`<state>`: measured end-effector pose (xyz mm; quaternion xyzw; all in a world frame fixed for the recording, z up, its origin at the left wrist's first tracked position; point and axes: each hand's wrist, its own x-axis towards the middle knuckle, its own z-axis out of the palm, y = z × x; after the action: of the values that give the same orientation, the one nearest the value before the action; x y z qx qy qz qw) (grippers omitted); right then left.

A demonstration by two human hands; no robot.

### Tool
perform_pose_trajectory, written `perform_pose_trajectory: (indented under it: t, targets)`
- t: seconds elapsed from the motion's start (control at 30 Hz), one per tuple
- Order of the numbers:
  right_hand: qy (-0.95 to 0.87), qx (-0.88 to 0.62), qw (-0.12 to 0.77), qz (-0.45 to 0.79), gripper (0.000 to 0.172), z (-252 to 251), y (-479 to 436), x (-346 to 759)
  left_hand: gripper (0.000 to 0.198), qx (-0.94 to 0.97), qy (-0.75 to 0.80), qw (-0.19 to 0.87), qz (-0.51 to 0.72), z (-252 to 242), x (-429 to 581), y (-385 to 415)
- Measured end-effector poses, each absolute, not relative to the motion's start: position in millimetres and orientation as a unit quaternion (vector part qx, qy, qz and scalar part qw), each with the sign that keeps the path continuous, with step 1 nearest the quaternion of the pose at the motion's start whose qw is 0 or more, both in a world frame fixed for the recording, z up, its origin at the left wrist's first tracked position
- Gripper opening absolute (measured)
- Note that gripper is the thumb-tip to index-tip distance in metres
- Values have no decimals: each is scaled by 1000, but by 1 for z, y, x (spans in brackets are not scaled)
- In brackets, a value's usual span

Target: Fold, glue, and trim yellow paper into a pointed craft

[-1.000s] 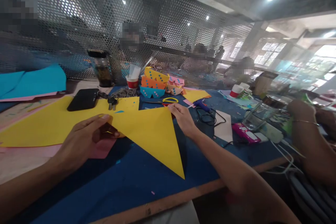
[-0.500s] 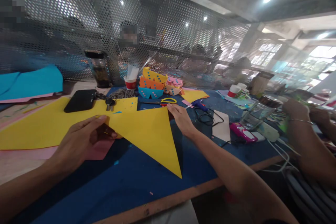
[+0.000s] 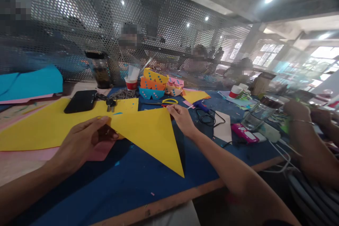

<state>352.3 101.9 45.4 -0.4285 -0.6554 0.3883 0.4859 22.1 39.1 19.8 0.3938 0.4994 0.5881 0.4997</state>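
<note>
Between my hands a yellow sheet of paper [image 3: 150,134] forms a triangle, its sharp lower tip pointing toward the table's front edge. My left hand [image 3: 86,137] pinches its left corner between thumb and fingers. At the upper right corner, my right hand [image 3: 181,118] closes thumb and fingertips on the edge. Just beyond the right fingertips lie scissors [image 3: 169,101] with yellow handles. Under and behind my left hand are a larger yellow sheet [image 3: 39,127] and pink paper [image 3: 102,151].
A black phone [image 3: 81,101] and keys [image 3: 110,104] lie on the yellow sheet. Decorated paper crowns [image 3: 152,84] stand behind, beside a paper cup [image 3: 131,83]. Rightward are a blue glue gun [image 3: 201,106] with its cord, a glass jar [image 3: 261,113] and a co-worker's arm [image 3: 304,134].
The paper's lower tip has risen slightly and shifted a little right. Both hands keep their hold in nearly the same places.
</note>
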Motion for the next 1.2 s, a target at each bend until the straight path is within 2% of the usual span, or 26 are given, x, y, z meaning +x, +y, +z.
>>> perform_pose_trajectory:
  t: [0.33, 0.5, 0.93, 1.2]
  targets:
    - [-672, -421, 437, 425, 61, 44, 100, 353, 53, 390, 496, 506, 588, 30, 26, 39]
    - [-686, -412, 386, 458, 56, 45, 99, 352, 40, 370, 487, 493, 618, 32, 22, 44]
    - [-679, -435, 416, 420, 49, 42, 106, 354, 35, 390, 474, 486, 622, 32, 17, 50]
    - [-672, -434, 442, 405, 52, 42, 110, 357, 35, 414, 478, 465, 619, 34, 20, 50]
